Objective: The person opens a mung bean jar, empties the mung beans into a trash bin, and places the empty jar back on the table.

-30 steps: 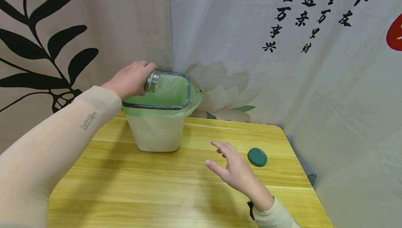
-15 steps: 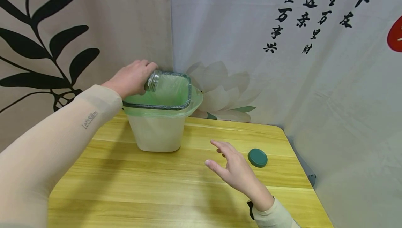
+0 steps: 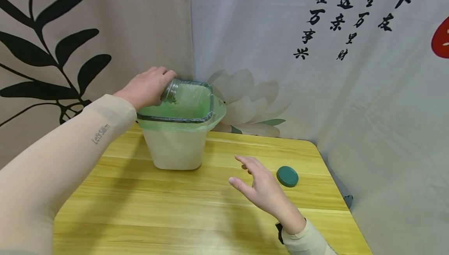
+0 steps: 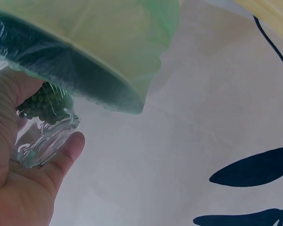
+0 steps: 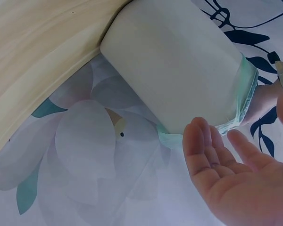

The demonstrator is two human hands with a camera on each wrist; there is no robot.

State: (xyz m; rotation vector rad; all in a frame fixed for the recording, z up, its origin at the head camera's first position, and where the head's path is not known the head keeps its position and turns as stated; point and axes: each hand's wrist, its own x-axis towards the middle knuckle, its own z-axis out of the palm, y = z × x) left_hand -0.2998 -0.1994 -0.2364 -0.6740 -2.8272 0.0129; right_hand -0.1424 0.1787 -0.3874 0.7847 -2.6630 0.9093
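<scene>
I hold jar [image 3: 170,91] of green bits [image 4: 43,103] in left grip [image 3: 149,86], tipped over bin [image 3: 177,149]. Right grip [image 3: 261,188] is empty, fingers loose, near lid [image 3: 287,176] on worktop [image 3: 158,216].

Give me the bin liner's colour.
Light green, see-through in places; the bin liner shows best in the head view.

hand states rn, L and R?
Left hand: holding the glass jar, tipped over the lined bin.
Right hand: open, holding nothing.
</scene>
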